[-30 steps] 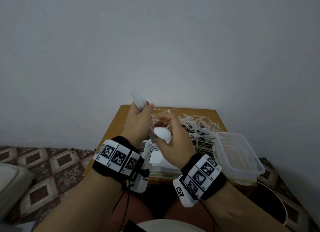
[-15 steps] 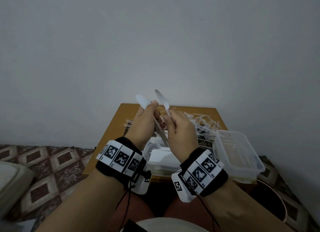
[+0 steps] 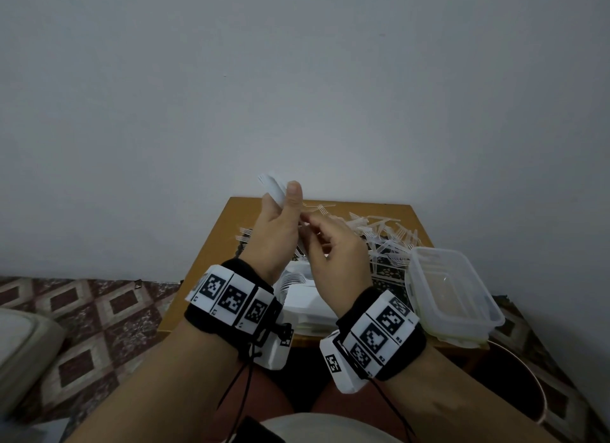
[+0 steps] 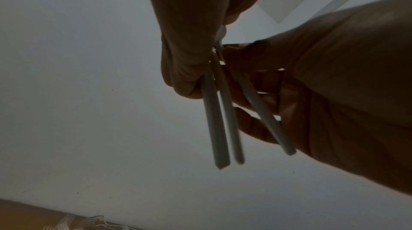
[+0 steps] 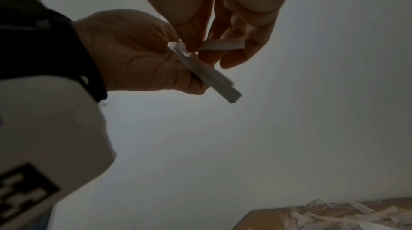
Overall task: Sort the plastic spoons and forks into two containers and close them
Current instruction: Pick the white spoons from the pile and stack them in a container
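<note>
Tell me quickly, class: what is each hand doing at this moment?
Left hand: fingers curled round a bunch of white plastic spoons, held upright.
Right hand: fingers pinching one white plastic spoon handle beside that bunch.

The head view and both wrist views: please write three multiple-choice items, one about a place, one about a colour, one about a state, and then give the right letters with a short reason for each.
1. Where does the clear container stand?
A. at the table's right edge
B. on the floor
C. against the wall

2. What colour is the table top?
A. blue
B. orange-brown
C. black

3. What is the left hand doing?
A. lying flat on the table
B. hanging idle
C. gripping a bunch of white spoons

Answers:
1 A, it sits right of the loose forks, overhanging the edge.
2 B, bare wood shows beside the left wrist.
3 C, the left wrist view shows handles sticking out of the fist.
</note>
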A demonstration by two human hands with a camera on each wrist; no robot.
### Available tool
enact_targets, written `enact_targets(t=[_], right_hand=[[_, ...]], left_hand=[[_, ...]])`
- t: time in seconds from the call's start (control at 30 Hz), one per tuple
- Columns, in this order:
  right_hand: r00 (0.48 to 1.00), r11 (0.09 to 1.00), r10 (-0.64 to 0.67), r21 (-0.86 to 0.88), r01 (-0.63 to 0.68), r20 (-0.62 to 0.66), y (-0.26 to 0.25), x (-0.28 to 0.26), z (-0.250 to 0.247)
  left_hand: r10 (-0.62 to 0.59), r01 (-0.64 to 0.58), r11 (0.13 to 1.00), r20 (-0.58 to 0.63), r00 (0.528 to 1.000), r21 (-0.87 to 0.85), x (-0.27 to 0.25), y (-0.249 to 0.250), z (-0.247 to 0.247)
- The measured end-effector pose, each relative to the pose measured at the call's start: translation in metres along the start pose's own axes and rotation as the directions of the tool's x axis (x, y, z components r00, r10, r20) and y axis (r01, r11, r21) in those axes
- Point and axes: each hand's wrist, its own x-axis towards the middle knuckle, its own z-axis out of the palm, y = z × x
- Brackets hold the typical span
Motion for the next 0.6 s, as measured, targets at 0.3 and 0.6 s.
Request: enact_targets(t=[0.3,0.6], right_hand=[[0.961,1.0,-0.026,-0.001,0.027,0.277,0.01,-0.003,-0.005],[0.943,0.975,0.15,0.115,-0.191,0.297,0.028,0.005,-0.017]], left_hand=[[-0.128,0.122,0.991,-0.117,0.985,-0.057,0.009,-0.003,-0.007],[-0.207,0.188,0.97,0.122,0.971,0.151,0.005,-0.007,0.0]])
